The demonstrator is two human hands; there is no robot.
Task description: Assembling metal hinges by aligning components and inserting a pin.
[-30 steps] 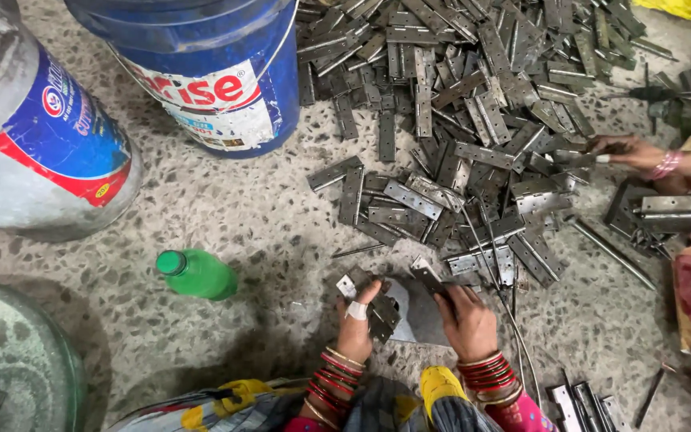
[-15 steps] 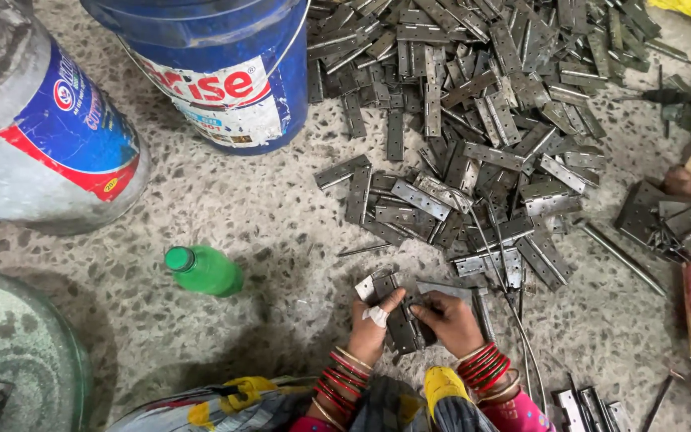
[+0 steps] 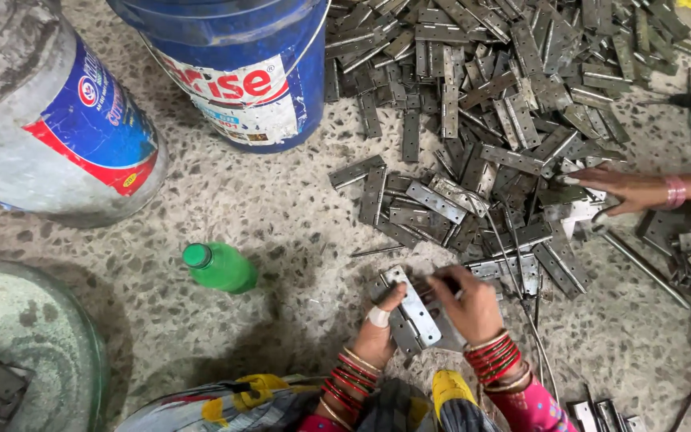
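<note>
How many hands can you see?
3: the left hand and right hand hold a metal hinge low down; another person's hand reaches in at right.

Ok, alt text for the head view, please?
Both hands, left hand and right hand, hold a metal hinge above a speckled floor, beside a hinge pile, green bottle and blue bucket.

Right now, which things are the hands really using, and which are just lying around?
In use: left hand and right hand, both gripping the flat grey metal hinge.

Lying about: green plastic bottle, blue plastic bucket, grey metal drum, heap of loose hinges.
</note>
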